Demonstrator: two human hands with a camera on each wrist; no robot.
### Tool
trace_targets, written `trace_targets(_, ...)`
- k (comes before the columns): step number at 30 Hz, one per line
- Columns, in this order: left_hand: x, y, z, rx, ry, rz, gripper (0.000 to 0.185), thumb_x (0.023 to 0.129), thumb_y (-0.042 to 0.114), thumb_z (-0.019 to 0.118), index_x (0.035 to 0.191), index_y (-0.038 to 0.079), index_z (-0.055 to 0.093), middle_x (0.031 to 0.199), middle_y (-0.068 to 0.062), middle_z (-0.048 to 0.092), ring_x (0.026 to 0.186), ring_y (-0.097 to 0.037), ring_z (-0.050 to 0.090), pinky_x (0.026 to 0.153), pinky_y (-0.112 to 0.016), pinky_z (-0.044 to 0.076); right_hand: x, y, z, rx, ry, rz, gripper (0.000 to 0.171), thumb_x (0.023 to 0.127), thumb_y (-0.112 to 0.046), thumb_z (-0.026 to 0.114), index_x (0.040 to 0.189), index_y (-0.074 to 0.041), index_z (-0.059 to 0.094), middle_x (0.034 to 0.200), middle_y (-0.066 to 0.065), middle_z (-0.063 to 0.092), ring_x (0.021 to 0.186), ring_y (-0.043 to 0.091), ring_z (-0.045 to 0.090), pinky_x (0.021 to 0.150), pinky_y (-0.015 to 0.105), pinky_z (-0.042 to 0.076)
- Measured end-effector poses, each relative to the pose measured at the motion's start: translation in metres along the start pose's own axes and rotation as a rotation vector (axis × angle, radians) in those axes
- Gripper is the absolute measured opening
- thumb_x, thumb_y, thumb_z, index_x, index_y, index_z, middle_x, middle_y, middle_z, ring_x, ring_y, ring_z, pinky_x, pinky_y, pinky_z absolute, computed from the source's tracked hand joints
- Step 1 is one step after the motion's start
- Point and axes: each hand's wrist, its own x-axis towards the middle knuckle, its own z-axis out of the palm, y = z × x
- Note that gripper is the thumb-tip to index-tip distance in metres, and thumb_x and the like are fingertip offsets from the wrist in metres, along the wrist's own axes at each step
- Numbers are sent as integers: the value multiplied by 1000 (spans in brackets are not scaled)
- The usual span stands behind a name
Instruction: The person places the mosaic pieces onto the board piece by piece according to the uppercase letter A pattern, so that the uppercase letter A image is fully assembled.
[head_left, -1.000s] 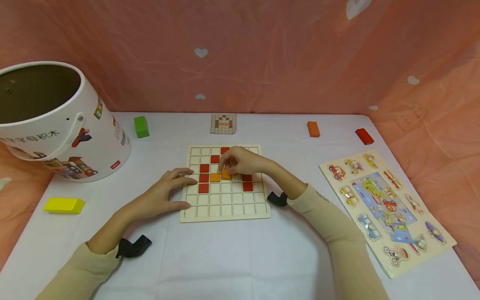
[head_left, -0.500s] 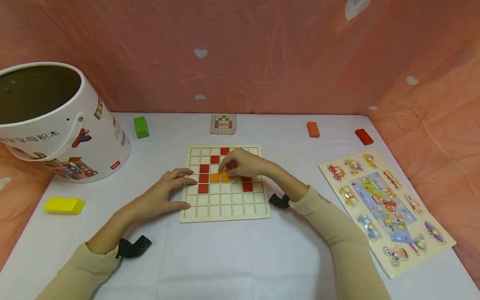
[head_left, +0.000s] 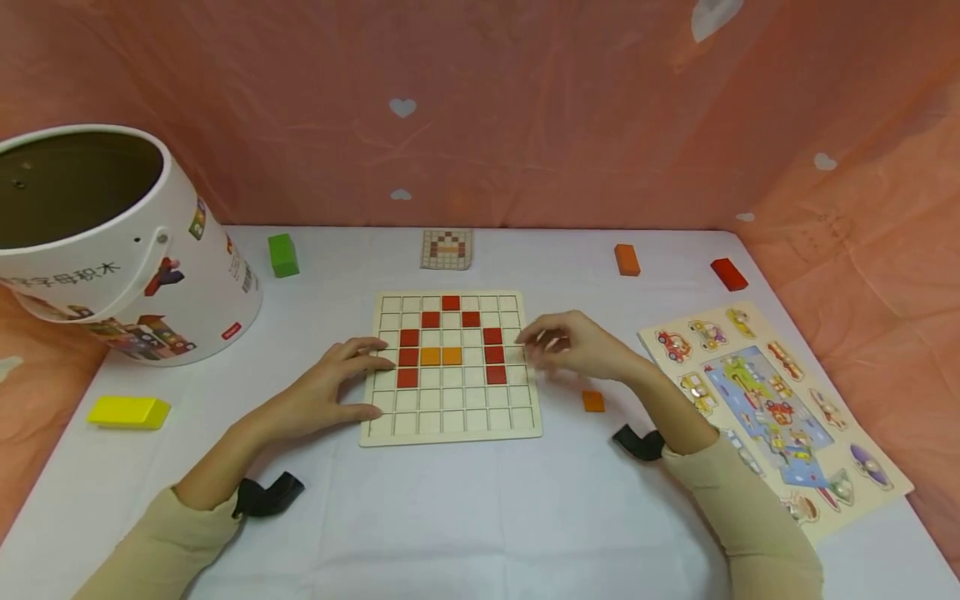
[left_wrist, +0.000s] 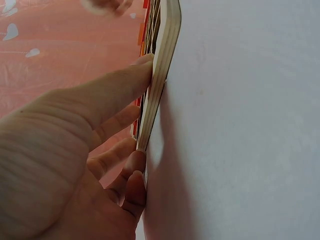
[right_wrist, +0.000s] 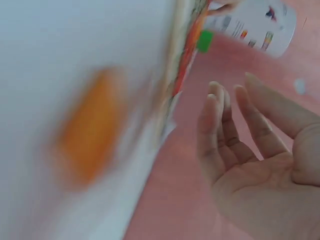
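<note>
A cream wooden grid board (head_left: 453,423) lies in the middle of the table. Several red tiles (head_left: 408,357) form a peaked outline in its cells. Two orange tiles (head_left: 441,356) sit side by side within that outline. My left hand (head_left: 322,387) rests on the board's left edge, its fingertips and thumb touching the rim, also seen in the left wrist view. Over the right edge of the board hovers my right hand (head_left: 573,346), fingers loosely bent with nothing between them. Below that hand a loose orange tile (head_left: 593,402) lies on the table, blurred in the right wrist view.
A small pattern card (head_left: 447,248) lies behind the board. Green (head_left: 282,254), yellow (head_left: 129,412), orange (head_left: 627,259) and red (head_left: 729,273) blocks are spread around. A white bucket (head_left: 202,292) stands at left; a vehicle puzzle board (head_left: 675,333) lies at right.
The second orange tile now lies flat in its cell. My right hand has let go of it and moved right, past the board's edge. My left hand stays put.
</note>
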Motion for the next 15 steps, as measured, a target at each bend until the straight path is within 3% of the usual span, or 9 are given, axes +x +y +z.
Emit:
trace_targets(7, 2, 1, 0, 6, 0, 12, 57, 83, 30, 82, 133, 10, 61, 151, -12, 38, 140, -36, 29, 109, -62, 28, -63, 28, -14, -21, 26, 118, 33, 84, 6, 73, 116, 1, 68, 108, 12, 69, 97, 27, 61, 81, 26, 51)
trace_targets(15, 0, 1, 1, 21, 11, 29, 57, 83, 29, 82, 133, 10, 61, 151, -12, 38, 139, -37, 30, 108, -62, 29, -79, 39, -6, -72, 24, 96, 34, 83, 4, 75, 116, -2, 68, 113, 10, 65, 101, 27, 57, 75, 25, 49)
